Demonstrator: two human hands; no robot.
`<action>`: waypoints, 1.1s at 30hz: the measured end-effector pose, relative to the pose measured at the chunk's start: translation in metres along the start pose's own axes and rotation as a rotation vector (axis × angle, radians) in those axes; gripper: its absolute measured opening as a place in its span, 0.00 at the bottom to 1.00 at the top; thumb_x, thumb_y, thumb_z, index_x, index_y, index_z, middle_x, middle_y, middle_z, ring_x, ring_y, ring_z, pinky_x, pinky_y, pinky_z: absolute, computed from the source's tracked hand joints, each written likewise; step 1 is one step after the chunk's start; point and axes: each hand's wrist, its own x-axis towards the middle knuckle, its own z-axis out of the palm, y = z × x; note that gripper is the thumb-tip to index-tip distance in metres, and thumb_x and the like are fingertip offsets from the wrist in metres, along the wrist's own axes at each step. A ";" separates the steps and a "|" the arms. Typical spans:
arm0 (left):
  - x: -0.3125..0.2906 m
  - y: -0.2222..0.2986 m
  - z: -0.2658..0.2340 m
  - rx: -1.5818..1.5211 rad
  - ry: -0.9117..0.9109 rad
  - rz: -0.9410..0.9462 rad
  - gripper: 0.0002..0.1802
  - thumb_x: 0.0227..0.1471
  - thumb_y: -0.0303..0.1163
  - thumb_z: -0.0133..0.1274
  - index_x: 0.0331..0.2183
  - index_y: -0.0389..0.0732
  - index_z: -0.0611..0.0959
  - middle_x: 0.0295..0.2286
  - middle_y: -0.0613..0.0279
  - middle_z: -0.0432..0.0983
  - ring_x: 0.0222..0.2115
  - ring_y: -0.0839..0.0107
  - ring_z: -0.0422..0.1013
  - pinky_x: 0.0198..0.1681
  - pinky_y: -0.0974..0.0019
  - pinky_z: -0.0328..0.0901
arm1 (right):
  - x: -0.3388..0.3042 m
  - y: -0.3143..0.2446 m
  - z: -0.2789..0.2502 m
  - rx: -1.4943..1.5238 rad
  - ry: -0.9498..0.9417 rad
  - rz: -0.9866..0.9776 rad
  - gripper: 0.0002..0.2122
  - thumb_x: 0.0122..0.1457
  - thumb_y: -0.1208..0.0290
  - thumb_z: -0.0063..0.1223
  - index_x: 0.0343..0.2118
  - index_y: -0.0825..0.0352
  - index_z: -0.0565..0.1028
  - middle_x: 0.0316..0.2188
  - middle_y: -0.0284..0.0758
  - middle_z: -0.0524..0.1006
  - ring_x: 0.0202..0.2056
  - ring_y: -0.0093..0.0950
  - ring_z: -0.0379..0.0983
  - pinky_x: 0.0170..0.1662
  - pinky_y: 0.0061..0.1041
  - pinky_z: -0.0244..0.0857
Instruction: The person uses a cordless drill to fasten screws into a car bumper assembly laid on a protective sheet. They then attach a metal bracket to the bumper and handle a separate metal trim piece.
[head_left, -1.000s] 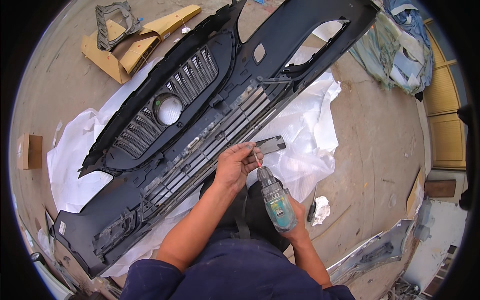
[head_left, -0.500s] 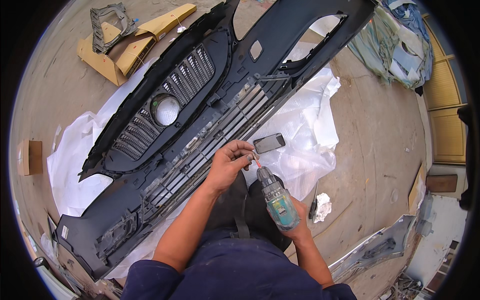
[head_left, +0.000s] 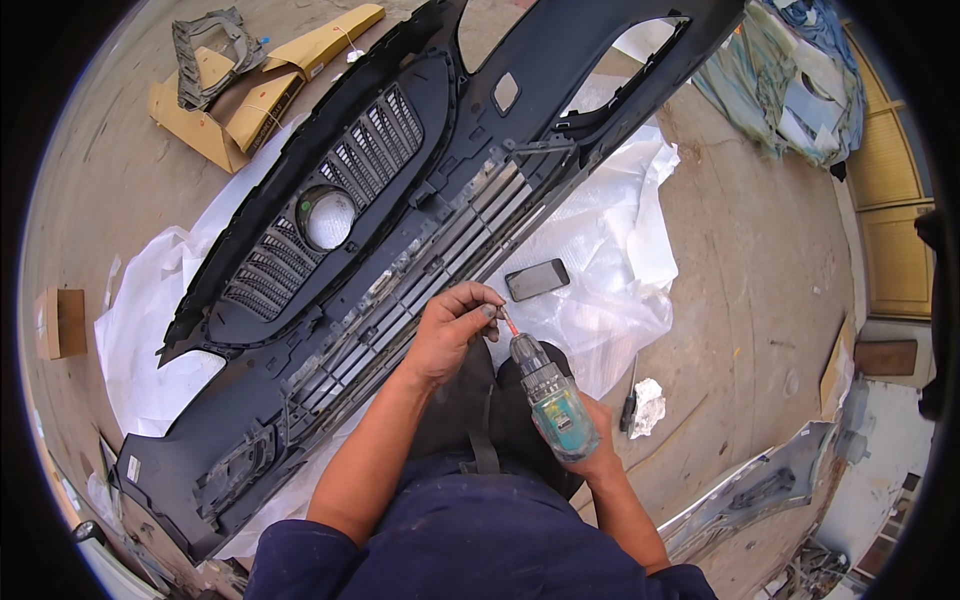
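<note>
At about nine o'clock a small cardboard box [head_left: 60, 322] sits on the concrete floor [head_left: 760, 260], and at eleven o'clock flattened cardboard pieces [head_left: 250, 90] lie under a dark plastic frame [head_left: 205, 50]. Running from seven o'clock up to one o'clock, the black car bumper [head_left: 400, 230] lies with its inner side up on white plastic sheeting [head_left: 620, 250], its grille [head_left: 330, 215] toward ten o'clock from centre.

Near centre, the left hand [head_left: 450, 335] is closed in a pinch at the tip of the drill bit [head_left: 507, 322], fingertips bunched around it; whether a screw is held there is too small to tell. Just right and toward five o'clock, the right hand [head_left: 590, 450] is wrapped around the grip of the teal cordless drill [head_left: 550, 395], whose nose points up toward the bumper's lower edge. A dark phone [head_left: 537, 279] lies on the sheeting at twelve o'clock from the drill, and a screwdriver [head_left: 628, 405] and crumpled rag [head_left: 648, 405] lie at three o'clock from it.

The step looks like seating or steadying something on the bit before driving. The next move would call for keeping the bit aligned, carrying the drill to a fixing point on the bumper rail and clearing the left fingers before the trigger is pressed.
</note>
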 end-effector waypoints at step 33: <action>0.241 -0.004 0.010 -0.020 0.256 -0.145 0.07 0.65 0.21 0.57 0.44 0.32 0.84 0.38 0.52 0.88 0.32 0.72 0.82 0.38 0.68 0.79 | 0.210 0.003 -0.060 -0.983 -0.404 -0.006 0.28 0.57 0.77 0.60 0.61 0.80 0.71 0.39 0.48 0.80 0.40 0.45 0.83 0.44 0.41 0.79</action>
